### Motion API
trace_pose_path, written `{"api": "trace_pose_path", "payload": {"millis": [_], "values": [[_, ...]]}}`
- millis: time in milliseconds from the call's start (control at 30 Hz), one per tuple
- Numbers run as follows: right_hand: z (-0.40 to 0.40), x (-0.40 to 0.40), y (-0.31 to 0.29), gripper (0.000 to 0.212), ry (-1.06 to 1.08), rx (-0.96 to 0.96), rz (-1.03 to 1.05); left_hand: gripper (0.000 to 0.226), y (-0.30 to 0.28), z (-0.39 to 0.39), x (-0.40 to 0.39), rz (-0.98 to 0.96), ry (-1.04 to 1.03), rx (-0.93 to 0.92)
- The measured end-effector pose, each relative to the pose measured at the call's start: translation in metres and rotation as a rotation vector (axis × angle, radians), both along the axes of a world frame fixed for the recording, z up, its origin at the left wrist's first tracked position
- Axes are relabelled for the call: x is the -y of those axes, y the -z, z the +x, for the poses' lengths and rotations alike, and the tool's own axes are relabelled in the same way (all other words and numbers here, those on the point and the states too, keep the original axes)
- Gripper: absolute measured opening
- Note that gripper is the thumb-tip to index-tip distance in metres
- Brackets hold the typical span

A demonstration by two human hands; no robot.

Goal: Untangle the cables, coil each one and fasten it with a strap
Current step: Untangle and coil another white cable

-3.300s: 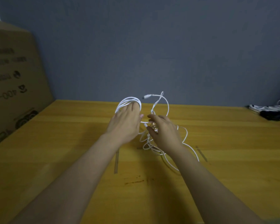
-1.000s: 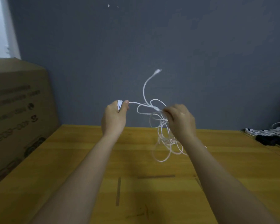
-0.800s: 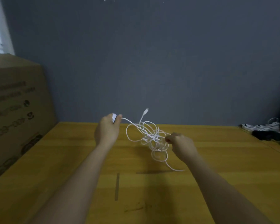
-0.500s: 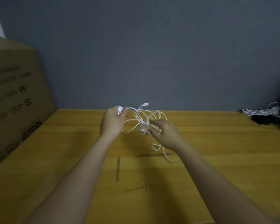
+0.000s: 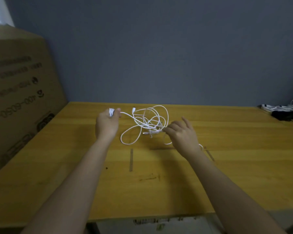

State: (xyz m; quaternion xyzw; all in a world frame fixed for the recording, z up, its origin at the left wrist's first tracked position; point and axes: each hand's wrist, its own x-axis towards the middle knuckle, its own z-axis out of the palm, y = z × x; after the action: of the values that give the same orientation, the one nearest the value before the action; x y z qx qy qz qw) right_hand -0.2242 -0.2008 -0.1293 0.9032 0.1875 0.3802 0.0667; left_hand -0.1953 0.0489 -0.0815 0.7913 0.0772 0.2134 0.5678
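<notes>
While both hands work on the same white cable, the scene reads like this:

Left hand: the left hand (image 5: 107, 123) is curled round a small bundle of coiled turns (image 5: 111, 111); the white ends of the turns stick out above the thumb.

Right hand: the right hand (image 5: 182, 135) pinches a strand at the edge of the tangle with thumb and first fingers, and the other fingers are spread upward.

Cable: the tangle (image 5: 149, 124) hangs between the two hands, just above the table (image 5: 57, 166) or touching it; I cannot tell which. One strand runs from the left hand's bundle into the tangle. A big loop (image 5: 130, 136) droops toward the table, and a plug (image 5: 134, 109) stands up near the left hand.

Done: in my judgement only a few turns are coiled, those in the left hand.

Left: most of the cable is knotted loops, so the untangling, the rest of the coiling and the strap are all to do. I see no strap near the hands.

Other cables: a pile (image 5: 284, 109) of white and dark things lies at the far right edge of the table, well apart; whether these are finished coils is too small to tell.

Around: a box (image 5: 20, 92) stands at the left of the table, against a grey wall (image 5: 159, 48).
</notes>
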Motion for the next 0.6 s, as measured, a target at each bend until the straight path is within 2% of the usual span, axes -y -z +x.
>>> {"api": "trace_pose_path", "payload": {"millis": [100, 167, 267, 367, 433, 500, 600], "values": [[-0.005, 0.003, 0.003, 0.034, 0.152, -0.006, -0.1, 0.027, 0.015, -0.005, -0.004, -0.023, -0.016, -0.043], [-0.007, -0.004, 0.001, 0.025, 0.236, -0.043, -0.097, 0.026, 0.025, -0.01, -0.005, -0.023, -0.017, -0.062], [-0.011, -0.018, 0.0, 0.018, 0.286, -0.168, 0.018, 0.026, 0.034, -0.021, -0.003, -0.03, 0.019, -0.083], [-0.019, -0.038, 0.004, 0.032, 0.194, -0.188, 0.115, 0.027, 0.04, -0.032, -0.004, -0.005, 0.081, -0.063], [-0.024, -0.052, 0.009, 0.041, 0.035, -0.139, 0.129, 0.028, 0.045, -0.037, -0.004, 0.0, 0.115, -0.035], [-0.023, -0.064, 0.016, 0.043, -0.099, -0.11, 0.091, 0.029, 0.048, -0.04, -0.003, -0.002, 0.126, -0.027], [-0.016, -0.073, 0.026, 0.033, -0.077, -0.116, 0.045, 0.031, 0.046, -0.045, -0.004, -0.034, 0.166, -0.029]]}}
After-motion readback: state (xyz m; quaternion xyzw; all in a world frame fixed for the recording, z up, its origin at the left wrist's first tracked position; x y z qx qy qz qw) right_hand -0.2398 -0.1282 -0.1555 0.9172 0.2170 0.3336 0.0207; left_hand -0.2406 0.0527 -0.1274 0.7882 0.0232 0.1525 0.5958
